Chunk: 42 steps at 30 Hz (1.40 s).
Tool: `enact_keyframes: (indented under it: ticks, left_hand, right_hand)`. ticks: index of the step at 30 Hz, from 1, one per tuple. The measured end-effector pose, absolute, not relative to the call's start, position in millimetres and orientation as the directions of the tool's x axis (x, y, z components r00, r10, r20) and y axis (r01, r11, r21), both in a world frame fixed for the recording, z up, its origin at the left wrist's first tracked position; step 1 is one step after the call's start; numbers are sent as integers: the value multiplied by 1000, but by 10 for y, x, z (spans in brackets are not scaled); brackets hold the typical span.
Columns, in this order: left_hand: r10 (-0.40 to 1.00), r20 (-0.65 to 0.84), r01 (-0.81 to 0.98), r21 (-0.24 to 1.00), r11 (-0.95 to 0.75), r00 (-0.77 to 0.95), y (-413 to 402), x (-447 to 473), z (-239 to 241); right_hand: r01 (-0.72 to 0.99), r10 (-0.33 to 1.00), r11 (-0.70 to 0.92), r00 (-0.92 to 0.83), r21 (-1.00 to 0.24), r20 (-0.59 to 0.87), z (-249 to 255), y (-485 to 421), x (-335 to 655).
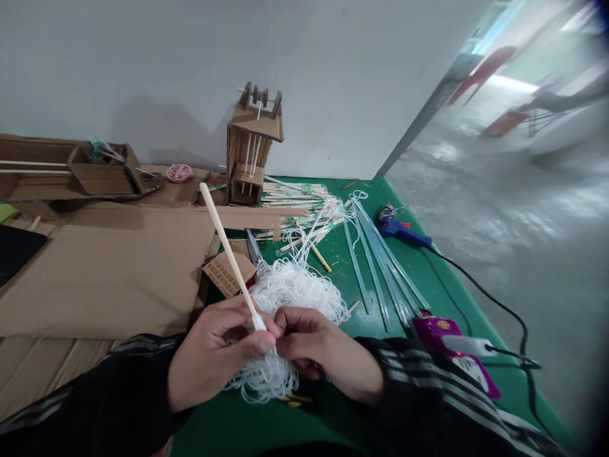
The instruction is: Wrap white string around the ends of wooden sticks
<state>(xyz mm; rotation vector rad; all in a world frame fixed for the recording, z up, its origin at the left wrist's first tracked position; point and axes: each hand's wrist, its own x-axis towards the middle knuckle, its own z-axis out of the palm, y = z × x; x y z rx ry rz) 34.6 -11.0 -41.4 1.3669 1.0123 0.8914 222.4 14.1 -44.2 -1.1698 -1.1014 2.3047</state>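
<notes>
My left hand [216, 352] pinches the lower end of a pale wooden chopstick [227, 251], which slants up and to the left. White string is wound round that end. My right hand [321, 352] is closed beside it, its fingertips pinching the white string right at the stick's tip. Both hands rest over a tangled heap of white string [292, 292] lying on the green table [442, 289]. Both sleeves are black with white stripes.
A large flat cardboard sheet [109, 266] covers the left. A cardboard tower model [251, 149] stands at the back by the wall. Clear glue sticks [380, 260], a blue glue gun [399, 228] with a black cable, scissors [254, 247] and a purple device [457, 349] lie to the right.
</notes>
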Motion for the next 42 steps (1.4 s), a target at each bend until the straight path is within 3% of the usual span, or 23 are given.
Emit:
enact_keyframes:
  ticks: [7,18,24,30,42]
  left_hand:
    - [943,-65,22,998,61,326,-116,376,-429]
    - [914,-141,-58,983,176,379,-115,377,-421]
    - [916,-100,-32,992,122,389,-91,354,-405]
    - [911,-185,-67,972,224,368,-114,390,-410]
    - [852,-38,-71,994,88,523,-89,251,-356]
  right_hand:
    - [-55,569,-720,-618,-692,-542,-482,120,2217]
    - [-54,569,-706,-638,-706,-520,-467,116,2197]
    - [-85,568,-700,-669,-710,-480,-509,116,2228]
    - [-140,585,-667,-706,-732,-399,-523,137,2255]
    - [-165,553,-692,-747,-703,-369,-538,139,2292]
